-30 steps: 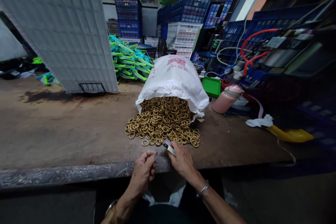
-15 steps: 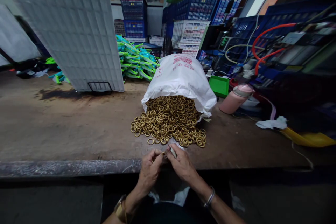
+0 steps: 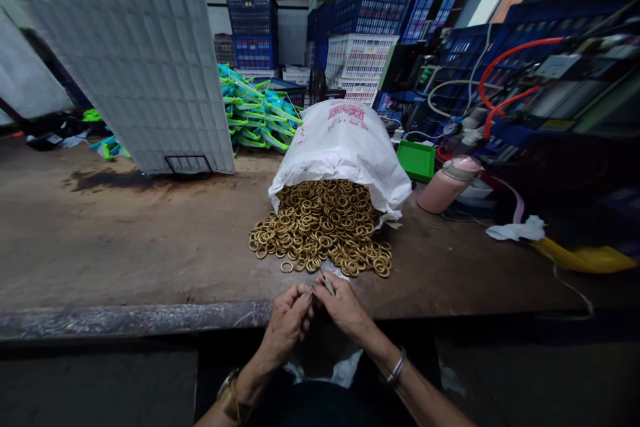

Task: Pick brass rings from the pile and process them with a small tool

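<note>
At the table's front edge, my left hand (image 3: 289,320) is closed, thumb against fingertips. A gold ring showed there a moment earlier; the fingers now hide most of it. My right hand (image 3: 345,310) touches it from the right and is closed around a small slim tool (image 3: 327,285) with a pale grey-green handle and a thin dark tip pointing away from me. Just beyond both hands lies a heap of gold rings (image 3: 325,227), spilling from the mouth of a white woven sack (image 3: 340,140) that rests on its side. One ring (image 3: 287,267) lies at the heap's near edge.
A tall white quilted panel (image 3: 165,67) stands at the left, before a pile of green and blue plastic pieces (image 3: 260,113). To the right are a green tray (image 3: 417,160), a pink bottle (image 3: 447,185) and a yellow strip (image 3: 590,257). Stacked crates (image 3: 363,57) fill the back.
The gold piece seen between my left fingertips is now hidden as the fingers curl in more. My right hand, holding the tool, has shifted very slightly; the view has tilted a little.
</note>
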### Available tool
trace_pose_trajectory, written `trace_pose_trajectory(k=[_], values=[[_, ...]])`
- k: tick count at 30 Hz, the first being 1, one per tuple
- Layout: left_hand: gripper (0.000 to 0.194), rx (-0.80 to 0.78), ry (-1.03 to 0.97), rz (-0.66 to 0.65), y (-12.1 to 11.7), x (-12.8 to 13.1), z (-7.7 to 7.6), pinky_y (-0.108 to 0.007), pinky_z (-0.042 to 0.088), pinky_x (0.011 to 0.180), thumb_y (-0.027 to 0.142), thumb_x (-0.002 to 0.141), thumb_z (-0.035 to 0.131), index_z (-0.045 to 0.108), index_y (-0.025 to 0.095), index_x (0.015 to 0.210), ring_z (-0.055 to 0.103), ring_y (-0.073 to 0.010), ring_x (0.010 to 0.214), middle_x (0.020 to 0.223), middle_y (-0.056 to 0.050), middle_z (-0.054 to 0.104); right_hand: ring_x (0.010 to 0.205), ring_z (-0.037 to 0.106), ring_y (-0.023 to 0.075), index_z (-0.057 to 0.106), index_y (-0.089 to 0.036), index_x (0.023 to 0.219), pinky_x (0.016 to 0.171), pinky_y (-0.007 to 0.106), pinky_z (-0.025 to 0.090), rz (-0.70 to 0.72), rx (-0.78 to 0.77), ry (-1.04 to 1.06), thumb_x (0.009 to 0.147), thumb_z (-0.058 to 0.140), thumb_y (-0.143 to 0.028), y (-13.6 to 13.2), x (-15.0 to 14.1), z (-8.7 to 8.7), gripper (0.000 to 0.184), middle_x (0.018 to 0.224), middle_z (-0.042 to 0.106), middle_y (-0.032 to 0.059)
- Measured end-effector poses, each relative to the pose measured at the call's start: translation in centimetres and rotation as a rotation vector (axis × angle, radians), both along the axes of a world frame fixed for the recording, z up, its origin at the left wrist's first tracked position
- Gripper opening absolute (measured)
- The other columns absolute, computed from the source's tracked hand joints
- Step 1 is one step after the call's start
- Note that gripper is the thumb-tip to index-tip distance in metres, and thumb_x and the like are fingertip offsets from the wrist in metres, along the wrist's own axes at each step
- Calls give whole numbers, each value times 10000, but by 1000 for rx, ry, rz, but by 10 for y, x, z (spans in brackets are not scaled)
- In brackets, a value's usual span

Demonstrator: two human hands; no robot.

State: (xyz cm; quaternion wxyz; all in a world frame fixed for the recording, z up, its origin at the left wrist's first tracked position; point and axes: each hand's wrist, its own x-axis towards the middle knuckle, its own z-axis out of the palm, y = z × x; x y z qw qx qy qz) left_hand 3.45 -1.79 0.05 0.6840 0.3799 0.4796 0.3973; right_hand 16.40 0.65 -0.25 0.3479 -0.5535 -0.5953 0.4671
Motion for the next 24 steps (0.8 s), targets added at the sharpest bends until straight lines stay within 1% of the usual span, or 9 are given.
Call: trace_pose_trajectory(k=[3, 6, 8, 11, 12, 14, 17, 20, 24], values=[[307, -31, -38, -9, -1, -1, -2, -140, 191, 348, 481, 726, 532, 461, 181, 728, 312, -25, 358, 513, 77, 417, 547, 357, 84, 422, -182, 619, 510, 195, 308, 23, 7, 3, 755, 436, -310, 0, 0, 2, 188, 558, 378, -61], [306, -39, -65, -15, -2, -2, -1, -133, 189, 345, 479, 733, 528, 462, 180, 734, 314, -20, 358, 521, 77, 423, 532, 388, 86, 447, -181, 659, 518, 198, 324, 54, -15, 34, 781, 409, -320, 1, 0, 3, 189, 554, 422, -55], [297, -42, -84, -12, -2, -2, 0, -129, 195, 349, 472, 738, 528, 454, 184, 738, 322, -19, 360, 524, 78, 430, 522, 404, 90, 456, -182, 676, 524, 201, 329, 34, -10, 3, 802, 379, -316, 2, 2, 2, 200, 549, 440, -51], [302, -36, -89, 18, -2, -1, 2, -129, 205, 347, 477, 736, 529, 432, 192, 731, 331, -19, 358, 535, 78, 448, 543, 415, 98, 454, -188, 665, 537, 204, 317, -23, 120, -193, 811, 367, -284, 0, 5, 0, 195, 563, 445, -41], [309, -25, -86, 33, -2, -1, 2, -131, 209, 345, 483, 731, 530, 427, 193, 727, 333, -20, 358, 541, 76, 455, 547, 417, 100, 457, -191, 665, 537, 203, 307, -6, 169, -271, 804, 373, -257, -2, 6, -1, 175, 566, 449, -39], [322, -11, -77, 54, -1, -1, 2, -133, 213, 343, 493, 717, 541, 424, 194, 730, 335, -22, 359, 551, 74, 463, 546, 426, 103, 474, -197, 681, 530, 202, 287, 89, 224, -405, 773, 384, -184, -6, 7, -1, 129, 570, 474, -36], [329, -15, -68, 63, -1, 0, 2, -133, 208, 344, 493, 701, 558, 419, 197, 743, 338, -24, 361, 551, 74, 466, 556, 459, 109, 498, -202, 732, 532, 206, 271, 204, 239, -539, 695, 382, -91, -11, 6, 1, 165, 603, 529, -26], [335, 7, -67, 74, 1, 1, 1, -139, 203, 348, 496, 695, 560, 418, 194, 724, 332, -24, 360, 532, 74, 458, 593, 492, 123, 502, -203, 797, 548, 212, 271, 219, 241, -625, 652, 366, -63, -13, 4, 3, 243, 652, 567, -10], [352, 52, -31, 96, 2, 1, 3, -149, 218, 357, 501, 674, 578, 424, 185, 674, 341, -28, 372, 513, 69, 452, 611, 519, 135, 498, -201, 863, 549, 221, 263, 232, 235, -694, 660, 359, -65, -12, 1, 4, 281, 680, 591, 1]])
